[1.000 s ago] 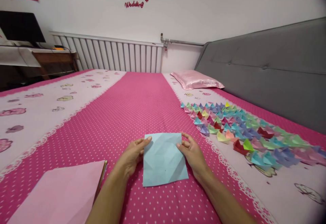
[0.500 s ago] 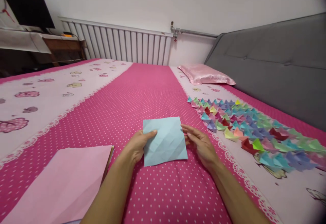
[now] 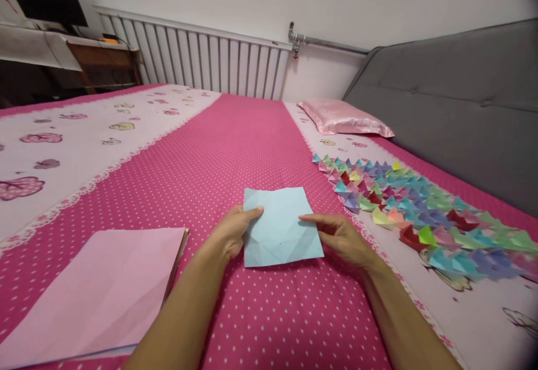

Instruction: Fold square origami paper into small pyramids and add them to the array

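Note:
A square sheet of light blue paper (image 3: pixel 281 230) with faint fold creases is held flat above the pink dotted bedsheet, near the middle of the view. My left hand (image 3: pixel 233 230) grips its left edge, thumb on top and fingers underneath. At the right edge, my right hand (image 3: pixel 347 240) has its index finger stretched out over the sheet's upper surface. The thumb of that hand lies lower, near the paper's edge, apart from the index finger. Its other fingers are curled and partly hidden.
Rows of small folded paper pieces (image 3: pixel 414 204) in many colours stand on the right of the bed. A stack of larger paper with a pink sheet (image 3: pixel 105 286) on top lies at left. Beyond are a pink pillow (image 3: pixel 342 116), grey headboard (image 3: pixel 454 95) and radiator (image 3: pixel 202 56).
The blue paper has come round slightly and shifted right in view. My right index finger has moved from beside its edge onto its surface. The view has tilted down a little.

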`<state>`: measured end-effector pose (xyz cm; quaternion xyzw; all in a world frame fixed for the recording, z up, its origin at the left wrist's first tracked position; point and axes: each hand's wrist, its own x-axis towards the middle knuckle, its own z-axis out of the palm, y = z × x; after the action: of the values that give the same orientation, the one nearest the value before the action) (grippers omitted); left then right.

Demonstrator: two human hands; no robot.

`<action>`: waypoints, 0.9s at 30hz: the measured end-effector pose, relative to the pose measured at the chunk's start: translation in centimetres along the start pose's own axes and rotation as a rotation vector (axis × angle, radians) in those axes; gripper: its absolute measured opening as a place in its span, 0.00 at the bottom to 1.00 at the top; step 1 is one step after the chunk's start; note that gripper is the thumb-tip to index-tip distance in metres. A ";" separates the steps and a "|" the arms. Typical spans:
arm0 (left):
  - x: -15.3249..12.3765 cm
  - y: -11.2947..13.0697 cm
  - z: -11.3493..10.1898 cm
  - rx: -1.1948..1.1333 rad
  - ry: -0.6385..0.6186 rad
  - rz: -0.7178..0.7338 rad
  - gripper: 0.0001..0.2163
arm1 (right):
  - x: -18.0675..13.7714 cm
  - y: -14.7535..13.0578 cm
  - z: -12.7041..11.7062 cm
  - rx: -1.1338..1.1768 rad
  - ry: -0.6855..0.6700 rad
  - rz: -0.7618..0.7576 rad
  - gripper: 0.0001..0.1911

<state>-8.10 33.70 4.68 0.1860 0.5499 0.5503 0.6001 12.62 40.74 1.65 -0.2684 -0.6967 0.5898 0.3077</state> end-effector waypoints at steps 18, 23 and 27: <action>-0.2 -0.4 0.0 0.026 -0.101 0.005 0.14 | 0.4 0.2 0.5 -0.046 0.020 -0.025 0.11; -0.2 -0.5 -0.1 0.044 -0.121 -0.001 0.10 | 0.4 0.3 0.6 -0.049 0.056 -0.026 0.08; 0.2 -0.6 0.0 -0.023 -0.138 -0.002 0.09 | 0.7 0.0 1.0 -0.083 0.144 -0.063 0.06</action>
<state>-7.87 33.64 4.10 0.2161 0.5012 0.5418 0.6392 11.46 40.62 1.58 -0.3006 -0.7046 0.5298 0.3640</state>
